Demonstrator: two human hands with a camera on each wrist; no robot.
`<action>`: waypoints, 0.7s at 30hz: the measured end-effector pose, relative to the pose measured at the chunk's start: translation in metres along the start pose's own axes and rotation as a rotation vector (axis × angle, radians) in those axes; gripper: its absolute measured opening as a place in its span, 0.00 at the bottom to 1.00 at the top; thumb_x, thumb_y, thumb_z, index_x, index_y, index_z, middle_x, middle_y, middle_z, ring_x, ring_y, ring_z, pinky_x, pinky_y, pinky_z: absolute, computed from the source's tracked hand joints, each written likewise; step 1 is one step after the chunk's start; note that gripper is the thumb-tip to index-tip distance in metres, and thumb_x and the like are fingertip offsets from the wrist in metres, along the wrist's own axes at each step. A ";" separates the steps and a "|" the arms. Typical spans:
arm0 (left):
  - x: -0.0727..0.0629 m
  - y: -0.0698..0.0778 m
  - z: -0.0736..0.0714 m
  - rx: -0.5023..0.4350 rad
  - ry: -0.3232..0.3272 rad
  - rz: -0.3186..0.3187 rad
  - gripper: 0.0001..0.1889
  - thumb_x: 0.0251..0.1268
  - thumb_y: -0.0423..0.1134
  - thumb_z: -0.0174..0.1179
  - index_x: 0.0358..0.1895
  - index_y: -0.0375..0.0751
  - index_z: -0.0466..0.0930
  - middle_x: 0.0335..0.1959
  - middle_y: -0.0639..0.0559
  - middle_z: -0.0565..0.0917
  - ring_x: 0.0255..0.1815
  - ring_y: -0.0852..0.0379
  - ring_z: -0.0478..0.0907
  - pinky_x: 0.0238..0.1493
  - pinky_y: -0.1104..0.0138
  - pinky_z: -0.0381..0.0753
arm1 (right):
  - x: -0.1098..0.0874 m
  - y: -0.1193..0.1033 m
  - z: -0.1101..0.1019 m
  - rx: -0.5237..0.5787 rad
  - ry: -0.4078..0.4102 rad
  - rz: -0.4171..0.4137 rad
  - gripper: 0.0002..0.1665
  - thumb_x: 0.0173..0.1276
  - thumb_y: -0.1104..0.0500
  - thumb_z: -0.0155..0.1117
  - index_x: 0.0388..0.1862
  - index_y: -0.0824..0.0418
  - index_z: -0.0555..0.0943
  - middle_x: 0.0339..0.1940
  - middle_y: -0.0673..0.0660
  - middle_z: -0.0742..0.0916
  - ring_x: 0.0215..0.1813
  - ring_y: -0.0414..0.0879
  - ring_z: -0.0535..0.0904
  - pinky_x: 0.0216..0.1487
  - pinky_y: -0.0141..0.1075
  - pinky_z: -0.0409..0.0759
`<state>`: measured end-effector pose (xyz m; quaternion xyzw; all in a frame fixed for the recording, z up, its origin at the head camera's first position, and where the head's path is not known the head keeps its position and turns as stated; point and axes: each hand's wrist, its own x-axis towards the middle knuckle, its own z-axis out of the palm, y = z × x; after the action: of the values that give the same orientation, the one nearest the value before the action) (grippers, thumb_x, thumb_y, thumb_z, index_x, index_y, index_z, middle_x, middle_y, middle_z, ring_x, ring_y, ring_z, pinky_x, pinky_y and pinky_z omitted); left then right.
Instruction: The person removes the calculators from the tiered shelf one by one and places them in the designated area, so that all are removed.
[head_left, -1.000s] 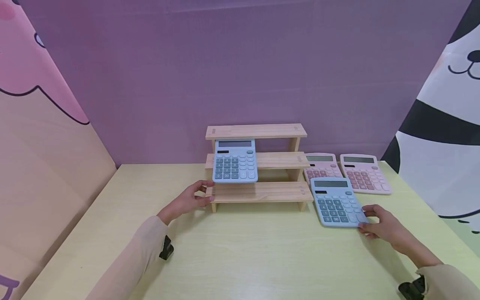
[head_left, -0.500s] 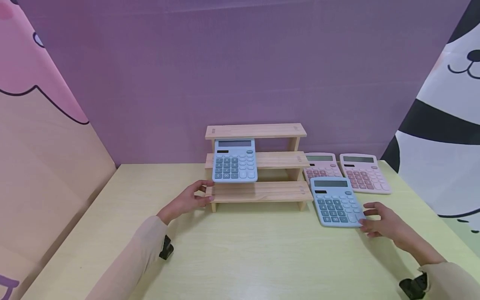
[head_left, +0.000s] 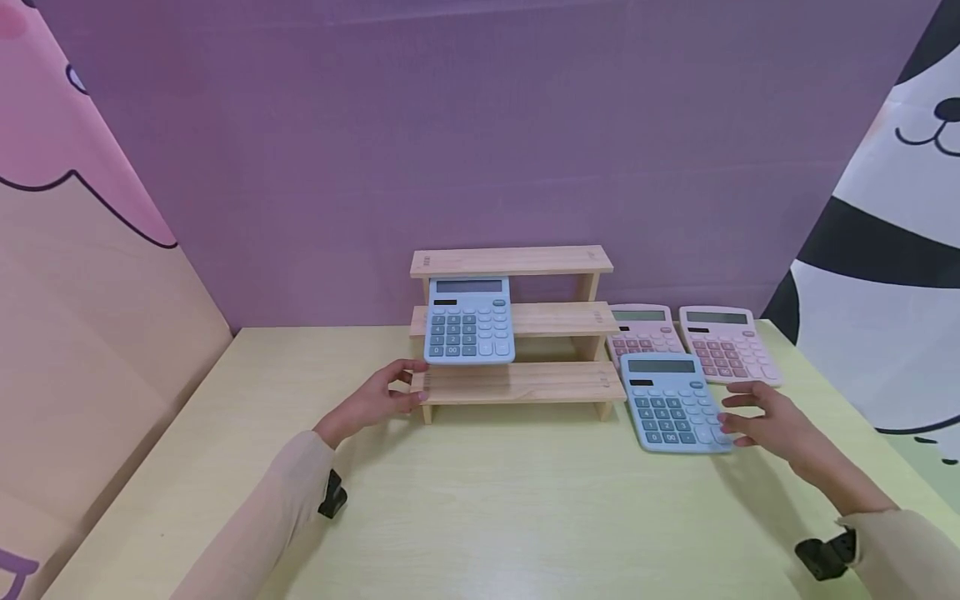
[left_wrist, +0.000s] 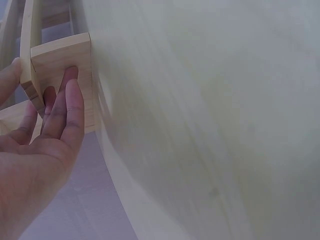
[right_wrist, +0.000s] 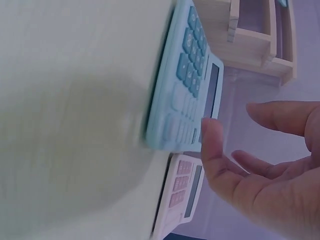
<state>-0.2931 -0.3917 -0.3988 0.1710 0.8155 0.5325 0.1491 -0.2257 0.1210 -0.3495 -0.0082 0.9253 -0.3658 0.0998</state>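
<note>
My left hand [head_left: 375, 396] pinches the left end of the lowest step of a three-tier wooden display stand [head_left: 525, 385]. In the left wrist view its thumb lies on the edge of the wooden step [left_wrist: 31, 82], with the fingers reaching beneath. A blue calculator [head_left: 468, 323] leans on the stand's middle tier. Beside the lower right of a second blue calculator [head_left: 670, 404] is my right hand [head_left: 772, 425], holding nothing. The right wrist view has thumb and fingers [right_wrist: 212, 142] spread apart, raised over that calculator's edge.
Two pink calculators, one on the left [head_left: 641, 325] and one on the right [head_left: 729, 346], lie at the table's back right, behind the second blue one. A purple backdrop [head_left: 510, 125] rises behind the table [head_left: 487, 508], with printed panels at both sides.
My right hand has let go of the second blue calculator's lower right corner and risen slightly, its fingers opening. The left hand and both blue calculators have stayed put.
</note>
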 end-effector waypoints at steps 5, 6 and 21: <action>0.001 0.000 0.001 0.002 -0.003 -0.002 0.29 0.61 0.40 0.59 0.64 0.38 0.60 0.52 0.37 0.65 0.42 0.47 0.76 0.48 0.61 0.80 | 0.002 -0.007 0.005 0.034 0.025 -0.036 0.36 0.68 0.59 0.54 0.62 0.80 0.51 0.57 0.80 0.66 0.41 0.45 0.79 0.37 0.33 0.81; 0.001 0.000 0.001 0.001 0.000 -0.006 0.29 0.61 0.40 0.59 0.64 0.39 0.60 0.52 0.37 0.65 0.42 0.47 0.76 0.48 0.60 0.80 | 0.003 -0.008 0.006 0.044 0.025 -0.041 0.36 0.67 0.59 0.54 0.62 0.79 0.51 0.57 0.80 0.66 0.41 0.44 0.78 0.37 0.33 0.81; 0.003 -0.002 0.002 0.008 0.021 -0.022 0.28 0.61 0.40 0.59 0.63 0.41 0.61 0.51 0.40 0.67 0.40 0.51 0.76 0.46 0.61 0.80 | 0.017 -0.040 0.034 0.129 0.035 -0.159 0.32 0.67 0.61 0.55 0.62 0.75 0.57 0.56 0.76 0.70 0.46 0.50 0.77 0.41 0.36 0.82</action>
<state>-0.2953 -0.3898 -0.4012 0.1569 0.8210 0.5293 0.1456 -0.2382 0.0676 -0.3496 -0.0689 0.8977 -0.4317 0.0546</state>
